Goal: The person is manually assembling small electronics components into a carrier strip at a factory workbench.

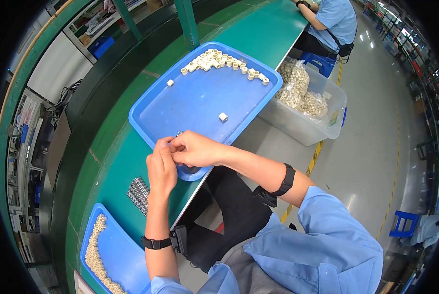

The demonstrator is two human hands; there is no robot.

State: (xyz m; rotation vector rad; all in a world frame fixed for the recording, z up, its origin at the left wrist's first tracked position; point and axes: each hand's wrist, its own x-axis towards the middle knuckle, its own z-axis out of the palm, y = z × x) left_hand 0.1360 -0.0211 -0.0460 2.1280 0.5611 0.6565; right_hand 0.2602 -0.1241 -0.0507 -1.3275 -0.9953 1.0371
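Note:
My left hand (161, 169) and my right hand (195, 148) meet over the near edge of a blue tray (190, 100). The fingers of both are closed and pressed together, and they hide whatever lies between them. A small dark metallic bit (178, 133) shows just beyond the fingertips; I cannot tell whether it is held. Along the tray's far side lie many short cream-white tubular pieces (214, 61). One single piece (223, 117) sits nearer my right hand, another (170, 83) by the left rim. Beside my left wrist is a block of silvery metal parts (138, 195) on the green tabletop.
A second blue tray (126, 245) with small beige parts stands at lower left. Right of the table, a translucent bin (302, 132) holds plastic bags of parts (297, 85). Farther along sits a person in blue (334, 22). A green post (187, 22) rises behind the tray.

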